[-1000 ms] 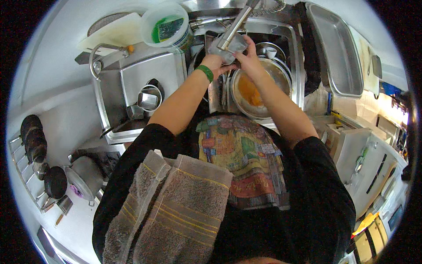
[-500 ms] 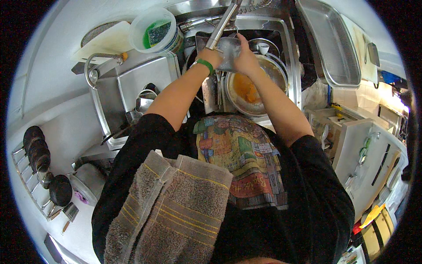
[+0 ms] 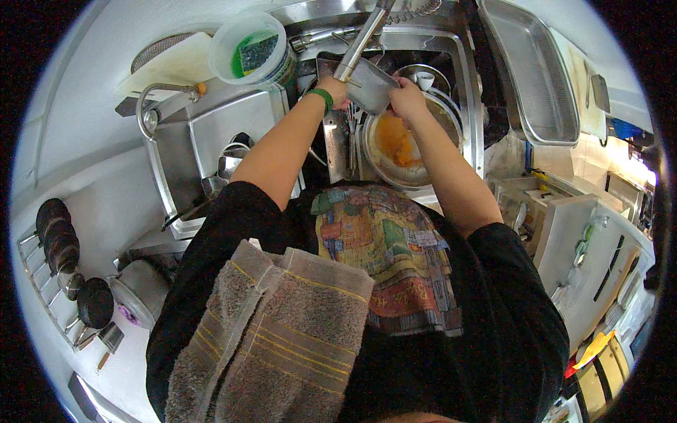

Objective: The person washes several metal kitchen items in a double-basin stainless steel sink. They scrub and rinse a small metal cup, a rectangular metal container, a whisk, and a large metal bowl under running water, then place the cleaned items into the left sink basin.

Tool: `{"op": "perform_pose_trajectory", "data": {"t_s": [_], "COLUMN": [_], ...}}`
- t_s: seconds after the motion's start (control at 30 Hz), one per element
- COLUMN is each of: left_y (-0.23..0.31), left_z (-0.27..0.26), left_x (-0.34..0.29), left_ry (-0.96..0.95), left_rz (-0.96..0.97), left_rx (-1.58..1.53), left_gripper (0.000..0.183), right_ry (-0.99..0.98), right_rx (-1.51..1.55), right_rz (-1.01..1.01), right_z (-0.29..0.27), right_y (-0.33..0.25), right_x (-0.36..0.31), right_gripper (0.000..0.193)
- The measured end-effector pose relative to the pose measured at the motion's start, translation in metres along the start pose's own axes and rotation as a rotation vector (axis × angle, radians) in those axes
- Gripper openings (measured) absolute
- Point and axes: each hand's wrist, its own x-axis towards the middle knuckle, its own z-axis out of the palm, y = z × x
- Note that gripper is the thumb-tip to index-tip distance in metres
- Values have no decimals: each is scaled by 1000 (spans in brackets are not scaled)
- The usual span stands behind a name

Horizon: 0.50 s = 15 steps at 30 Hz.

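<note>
Over the sink (image 3: 471,92), a rectangular metal pan (image 3: 371,86) is held tilted between my hands. My left hand (image 3: 334,92), with a green band at its wrist, grips the pan's left side, partly hidden behind the metal spray tap (image 3: 361,44). At its right corner, my right hand (image 3: 409,101) is closed on the rim. Just below the pan lies a large round metal bowl (image 3: 430,151) with an orange-brown residue inside. A small white cup (image 3: 424,80) sits behind the bowl, and a whisk (image 3: 350,141) stands to its left.
Left of the tap stands a clear plastic tub (image 3: 224,53) holding green liquid and a scouring pad. A second metal basin (image 3: 233,120) is further left, with ladles and pots in it. A large perforated tray (image 3: 534,77) leans at the right. Pans hang on a rack (image 3: 44,271) at far left.
The pan has tilted, its right side dropping toward me. My right hand has come down from the far edge to the right corner; my left hand has shifted slightly left.
</note>
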Motion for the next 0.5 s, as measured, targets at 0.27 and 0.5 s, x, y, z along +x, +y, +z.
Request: {"op": "perform_pose_trajectory", "data": {"t_s": [0.27,0.5], "left_y": [0,26], "left_z": [-6,-3], "left_x": [-16,-42], "left_ry": [141,238], "left_rz": [398,274], "left_rx": [1022,577], "left_gripper": [35,42], "right_ry": [-135,-339], "right_rx": [-493,-453], "right_rz": [-286,-334], "right_z": [9,1], "right_y": [38,31], "right_x": [25,25], "right_gripper": [43,42]}}
